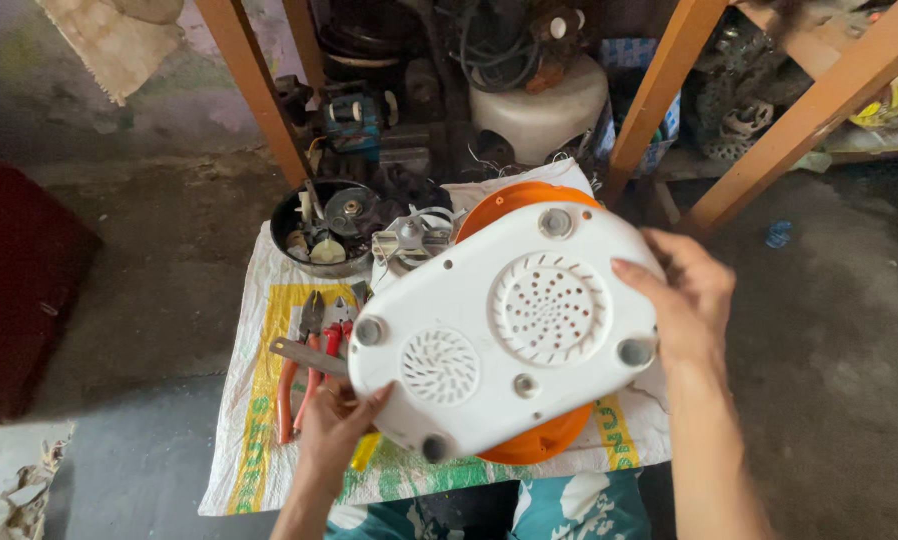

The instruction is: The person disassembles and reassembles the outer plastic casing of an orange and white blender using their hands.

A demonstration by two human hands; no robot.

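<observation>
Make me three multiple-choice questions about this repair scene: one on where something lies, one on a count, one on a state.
1. Where do the red-handled pliers lie?
A. On the woven sack
B. In the dark bowl
C. On the wooden frame

2. How many round vent grilles does the white base show?
A. One
B. Two
C. Four

3. How is the appliance held?
A. Upright, one hand
B. Underside up, both hands
C. Resting untouched

Answers: 1 A, the pliers rest on the sack. 2 B, one large, one small. 3 B, left hand and right hand grip its edges.
</observation>
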